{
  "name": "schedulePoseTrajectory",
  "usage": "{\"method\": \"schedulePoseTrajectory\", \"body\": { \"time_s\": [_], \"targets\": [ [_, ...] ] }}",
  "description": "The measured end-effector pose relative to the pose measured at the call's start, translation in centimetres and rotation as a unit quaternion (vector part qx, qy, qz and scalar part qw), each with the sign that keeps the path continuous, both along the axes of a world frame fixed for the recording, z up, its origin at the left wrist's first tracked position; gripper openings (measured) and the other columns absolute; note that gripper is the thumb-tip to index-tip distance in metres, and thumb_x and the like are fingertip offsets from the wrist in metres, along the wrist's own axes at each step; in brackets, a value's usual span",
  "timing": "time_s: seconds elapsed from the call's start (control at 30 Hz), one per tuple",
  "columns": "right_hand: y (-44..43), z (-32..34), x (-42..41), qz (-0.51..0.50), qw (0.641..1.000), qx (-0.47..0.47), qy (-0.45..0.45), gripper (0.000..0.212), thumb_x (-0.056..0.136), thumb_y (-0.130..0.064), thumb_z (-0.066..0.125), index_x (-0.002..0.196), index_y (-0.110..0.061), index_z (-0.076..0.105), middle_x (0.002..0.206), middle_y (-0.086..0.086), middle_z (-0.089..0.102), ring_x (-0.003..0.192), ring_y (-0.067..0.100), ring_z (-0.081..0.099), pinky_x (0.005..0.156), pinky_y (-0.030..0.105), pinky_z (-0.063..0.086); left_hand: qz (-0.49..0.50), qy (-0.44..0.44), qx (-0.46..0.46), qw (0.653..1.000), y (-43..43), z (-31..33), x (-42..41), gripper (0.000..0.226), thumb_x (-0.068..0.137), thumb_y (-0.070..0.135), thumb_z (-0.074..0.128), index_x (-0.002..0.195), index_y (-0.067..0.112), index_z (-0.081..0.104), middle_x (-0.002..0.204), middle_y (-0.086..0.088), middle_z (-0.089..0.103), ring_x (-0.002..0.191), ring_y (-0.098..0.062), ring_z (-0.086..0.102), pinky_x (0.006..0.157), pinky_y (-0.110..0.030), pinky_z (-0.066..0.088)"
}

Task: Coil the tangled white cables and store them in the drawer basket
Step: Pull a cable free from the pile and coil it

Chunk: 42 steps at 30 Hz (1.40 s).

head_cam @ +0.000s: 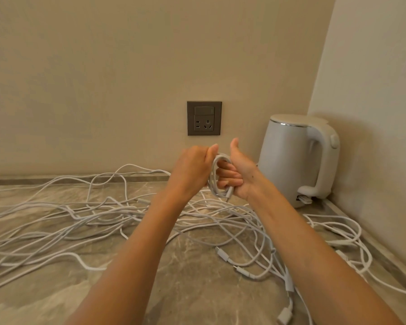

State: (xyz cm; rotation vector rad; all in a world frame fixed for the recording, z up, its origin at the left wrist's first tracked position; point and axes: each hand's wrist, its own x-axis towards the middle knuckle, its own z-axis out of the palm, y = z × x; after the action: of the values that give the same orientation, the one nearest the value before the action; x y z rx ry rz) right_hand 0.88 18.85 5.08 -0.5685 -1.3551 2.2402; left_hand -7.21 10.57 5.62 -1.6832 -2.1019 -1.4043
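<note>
Coiled cable (213, 174) gripped by left hand (192, 170) (fingertips hidden) and right hand (238, 177), fingers curled through it; tangled cables (92, 219) run off-frame left.

Strewn widely with tangled white cables (80, 221), blocked at the far right corner by a white electric kettle (288, 160), bare only on the near marble countertop (190, 287).

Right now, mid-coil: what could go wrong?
1. The coil, gripped by the left hand and right hand, has a loose end hanging below; it may unwind if either grip eases.
2. The tangle on the counter is heavily crossed; pulling the next cable could tighten knots.
3. Some of it lies beside the kettle; a hard tug might snag or shift it.
</note>
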Motion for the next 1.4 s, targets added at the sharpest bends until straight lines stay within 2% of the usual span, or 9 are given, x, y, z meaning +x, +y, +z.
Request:
{"method": "schedulePoseTrajectory", "body": {
  "time_s": [0.13, 0.3, 0.4, 0.53, 0.67, 0.8, 1.03, 1.2, 1.4],
  "targets": [
    [-0.5, 0.0, -0.2, -0.105, 0.992, 0.046, -0.058, 0.070, 0.093, -0.065, 0.015, 0.049, -0.014, 0.032, 0.037, -0.002, 0.026, 0.025, 0.008, 0.021, 0.029, 0.015, 0.021, 0.003, 0.023, -0.043, 0.999, 0.0, -0.1, 0.7, 0.050, 0.100, 0.036, 0.025, 0.061, 0.012, 0.046, 0.073, -0.018, 0.059, 0.072, -0.030, 0.054, 0.067, -0.037, 0.039],
    [-0.5, -0.2, -0.4, -0.121, 0.992, -0.009, -0.043, 0.067, 0.093, -0.065, 0.015, 0.052, -0.014, 0.030, 0.035, -0.002, 0.026, 0.024, 0.008, 0.021, 0.029, 0.013, 0.021, 0.002, 0.075, -0.092, 0.993, 0.3, -0.5, 0.5, 0.036, 0.101, 0.028, 0.026, 0.095, 0.007, 0.054, 0.086, -0.012, 0.056, 0.085, -0.030, 0.053, 0.064, -0.027, 0.030],
    [-0.6, 0.2, -0.4, -0.073, 0.994, -0.082, 0.011, 0.074, 0.092, -0.066, 0.016, 0.044, -0.013, 0.034, 0.031, -0.003, 0.026, 0.022, 0.007, 0.020, 0.031, 0.011, 0.022, 0.031, 0.083, -0.068, 0.994, 0.2, -0.3, 0.4, 0.035, 0.102, 0.017, 0.026, 0.108, 0.000, 0.055, 0.100, -0.018, 0.061, 0.090, -0.034, 0.055, 0.073, -0.032, 0.033],
    [-0.5, 0.6, -0.2, -0.002, 0.984, -0.156, 0.083, 0.080, 0.097, -0.058, 0.021, 0.042, -0.006, 0.046, 0.029, -0.004, 0.027, 0.021, 0.005, 0.025, 0.033, 0.012, 0.032, 0.055, 0.067, -0.018, 0.996, 0.1, -0.2, 0.0, 0.038, 0.102, 0.023, 0.025, 0.083, 0.009, 0.054, 0.077, -0.008, 0.057, 0.072, -0.026, 0.050, 0.061, -0.025, 0.025],
    [-0.8, 0.4, -0.3, 0.059, 0.972, -0.193, 0.118, 0.054, 0.100, -0.041, 0.029, 0.063, -0.006, 0.046, 0.033, -0.003, 0.030, 0.026, 0.006, 0.030, 0.033, 0.012, 0.030, 0.090, 0.042, 0.007, 0.995, 0.0, -0.3, 0.0, 0.036, 0.102, 0.026, 0.024, 0.083, 0.012, 0.051, 0.076, -0.005, 0.054, 0.067, -0.020, 0.050, 0.062, -0.025, 0.032],
    [-0.5, 0.3, -0.6, 0.033, 0.986, -0.130, 0.101, 0.051, 0.102, -0.031, 0.032, 0.056, -0.011, 0.042, 0.033, -0.006, 0.028, 0.026, 0.004, 0.027, 0.046, 0.010, 0.027, 0.084, -0.002, 0.024, 0.996, -0.4, 0.0, -0.6, 0.041, 0.101, 0.029, 0.032, 0.077, 0.008, 0.058, 0.068, -0.010, 0.062, 0.059, -0.023, 0.058, 0.065, -0.034, 0.046],
    [-1.3, 0.7, -0.6, 0.051, 0.997, 0.018, 0.046, 0.047, 0.103, -0.034, 0.029, 0.061, -0.013, 0.034, 0.033, -0.008, 0.028, 0.027, 0.003, 0.027, 0.036, 0.014, 0.033, 0.128, -0.052, 0.036, 0.990, -0.3, 0.2, -1.3, 0.046, 0.101, 0.027, 0.031, 0.059, 0.014, 0.043, 0.060, -0.004, 0.049, 0.060, -0.022, 0.045, 0.060, -0.030, 0.033],
    [-1.7, 0.5, -0.9, 0.025, 0.996, 0.073, 0.043, 0.045, 0.102, -0.031, 0.034, 0.061, -0.012, 0.037, 0.037, -0.008, 0.029, 0.030, 0.002, 0.027, 0.036, 0.013, 0.034, 0.132, -0.153, 0.073, 0.977, -0.7, 0.6, -1.4, 0.048, 0.102, 0.028, 0.028, 0.060, 0.012, 0.046, 0.047, -0.005, 0.051, 0.035, -0.011, 0.049, 0.049, -0.028, 0.045],
    [-0.2, -0.1, -1.2, -0.079, 0.985, 0.154, 0.010, 0.045, 0.102, -0.033, 0.036, 0.061, -0.014, 0.040, 0.037, -0.011, 0.032, 0.030, 0.002, 0.026, 0.056, 0.023, 0.025, 0.082, -0.028, -0.010, 0.996, -0.8, 0.6, -1.9, 0.034, 0.100, 0.021, 0.035, 0.082, 0.004, 0.059, 0.084, -0.015, 0.065, 0.077, -0.032, 0.057, 0.072, -0.038, 0.044]
  ]
}}
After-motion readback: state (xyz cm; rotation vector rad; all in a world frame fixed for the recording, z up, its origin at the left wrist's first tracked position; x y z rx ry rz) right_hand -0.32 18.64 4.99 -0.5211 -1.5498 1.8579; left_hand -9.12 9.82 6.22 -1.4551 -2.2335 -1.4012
